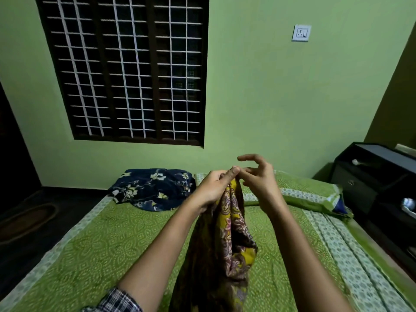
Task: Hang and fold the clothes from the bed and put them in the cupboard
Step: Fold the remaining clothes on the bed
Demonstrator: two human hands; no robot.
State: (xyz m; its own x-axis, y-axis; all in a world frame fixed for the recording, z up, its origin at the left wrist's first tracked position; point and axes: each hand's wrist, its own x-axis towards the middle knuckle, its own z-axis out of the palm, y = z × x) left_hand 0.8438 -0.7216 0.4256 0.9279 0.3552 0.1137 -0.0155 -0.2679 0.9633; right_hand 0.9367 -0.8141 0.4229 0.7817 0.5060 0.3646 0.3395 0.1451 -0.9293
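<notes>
Garment in hand: a yellow printed cloth (229, 221) with a maroon paisley pattern, held up at centre frame and hanging in a bunched column over the bed (90, 244). Its lower end runs off the bottom edge of the frame.

Left hand (211, 188), arm coming in from lower left with a checked sleeve (117, 300): fingers and thumb closed in a pinch on the top edge of the cloth, carrying its whole weight.

Right hand (258, 179), just right of centre: fingers spread and loosely curved, holding nothing. Its fingertips are just beside the left thumb, and whether they touch the cloth cannot be told.

Handling, judged from the drape: thin, soft and light. It falls in deep loose folds with no stiffness, so it will slump if let go and may slide through a light pinch. Best taken by the top hem or a seam, with the second hand pinching further along the same edge to spread it flat before folding.

Second piece waiting: a navy floral garment (153, 188) lies crumpled at the far end of the bed, centre left. A green pillow (304, 190) lies right of it.

Surroundings: barred window (126, 68) at upper left, black cabinet (371, 176) at the right edge. No cupboard can be made out for certain.
</notes>
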